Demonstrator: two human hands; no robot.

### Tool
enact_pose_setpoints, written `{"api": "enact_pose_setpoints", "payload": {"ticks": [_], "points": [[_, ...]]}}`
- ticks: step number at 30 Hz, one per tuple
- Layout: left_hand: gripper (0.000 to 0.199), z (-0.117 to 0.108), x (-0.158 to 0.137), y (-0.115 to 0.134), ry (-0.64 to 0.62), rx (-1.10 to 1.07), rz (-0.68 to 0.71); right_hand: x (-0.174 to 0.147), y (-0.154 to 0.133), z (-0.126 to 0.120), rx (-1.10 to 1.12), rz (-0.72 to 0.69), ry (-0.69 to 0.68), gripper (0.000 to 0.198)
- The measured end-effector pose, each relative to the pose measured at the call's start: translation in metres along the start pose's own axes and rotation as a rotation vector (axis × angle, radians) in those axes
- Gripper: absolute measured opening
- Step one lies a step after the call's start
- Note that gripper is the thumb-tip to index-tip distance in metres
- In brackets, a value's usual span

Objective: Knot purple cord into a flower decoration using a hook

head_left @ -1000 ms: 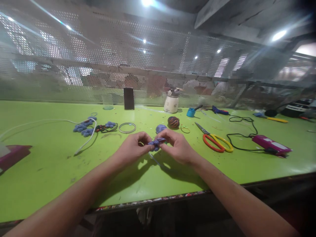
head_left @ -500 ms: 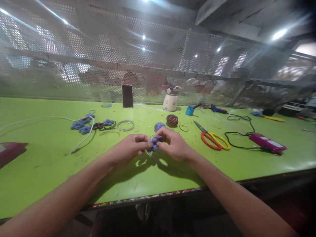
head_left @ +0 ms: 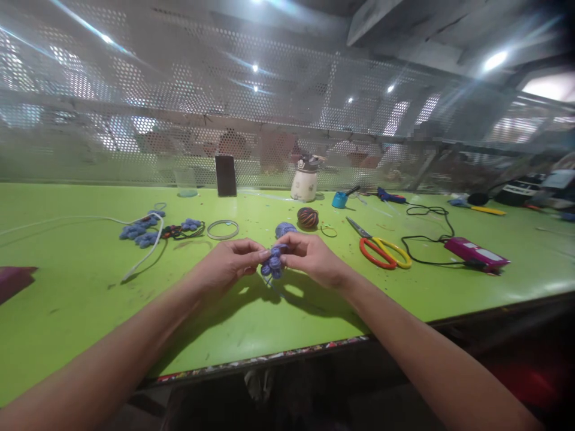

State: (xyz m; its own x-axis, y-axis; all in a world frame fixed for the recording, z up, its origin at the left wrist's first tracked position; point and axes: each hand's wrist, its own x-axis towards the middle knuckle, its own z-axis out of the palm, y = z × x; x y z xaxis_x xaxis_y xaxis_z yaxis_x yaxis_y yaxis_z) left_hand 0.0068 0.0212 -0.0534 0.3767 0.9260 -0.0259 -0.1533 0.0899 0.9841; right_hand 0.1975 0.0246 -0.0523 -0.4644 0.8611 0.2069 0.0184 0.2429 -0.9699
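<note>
Between my hands, just above the green table, is a small purple-blue yarn flower (head_left: pixel 273 264) with rounded petals and a loose strand hanging below it. My left hand (head_left: pixel 233 260) pinches its left side between thumb and fingers. On the other side, my right hand (head_left: pixel 309 257) grips the upper right petals the same way. Right behind my fingers lies a ball of purple-blue yarn (head_left: pixel 285 229), partly covered by my right hand. A dark multicoloured yarn ball (head_left: pixel 308 218) sits beside it.
Orange-and-yellow-handled scissors (head_left: pixel 381 248) lie to the right, near a magenta corded box (head_left: pixel 477 254). Several blue yarn flowers (head_left: pixel 142 230) and a white cable (head_left: pixel 148 257) are at left. A metal ring (head_left: pixel 223 229), phone (head_left: pixel 225 175), white jar (head_left: pixel 304 181) and glue gun (head_left: pixel 390 196) stand or lie farther back.
The yarn flower has been turned in my fingers, so more of its petals show below them. Both hands stay pinched on it. The whole view has shifted slightly.
</note>
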Motion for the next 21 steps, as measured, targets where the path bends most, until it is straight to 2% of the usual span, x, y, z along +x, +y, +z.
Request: {"api": "enact_pose_setpoints", "payload": {"ticks": [9, 16, 21], "points": [[0.01, 0.007, -0.009, 0.002, -0.087, -0.194, -0.06, 0.002, 0.003, -0.002, 0.019, -0.066, -0.038, 0.012], [0.007, 0.012, -0.01, 0.002, 0.012, -0.332, -0.186, 0.002, 0.003, -0.004, 0.027, -0.032, -0.033, 0.012], [0.01, 0.012, -0.007, 0.002, 0.05, -0.37, -0.166, 0.003, 0.005, -0.007, 0.119, -0.016, -0.013, 0.018]]}}
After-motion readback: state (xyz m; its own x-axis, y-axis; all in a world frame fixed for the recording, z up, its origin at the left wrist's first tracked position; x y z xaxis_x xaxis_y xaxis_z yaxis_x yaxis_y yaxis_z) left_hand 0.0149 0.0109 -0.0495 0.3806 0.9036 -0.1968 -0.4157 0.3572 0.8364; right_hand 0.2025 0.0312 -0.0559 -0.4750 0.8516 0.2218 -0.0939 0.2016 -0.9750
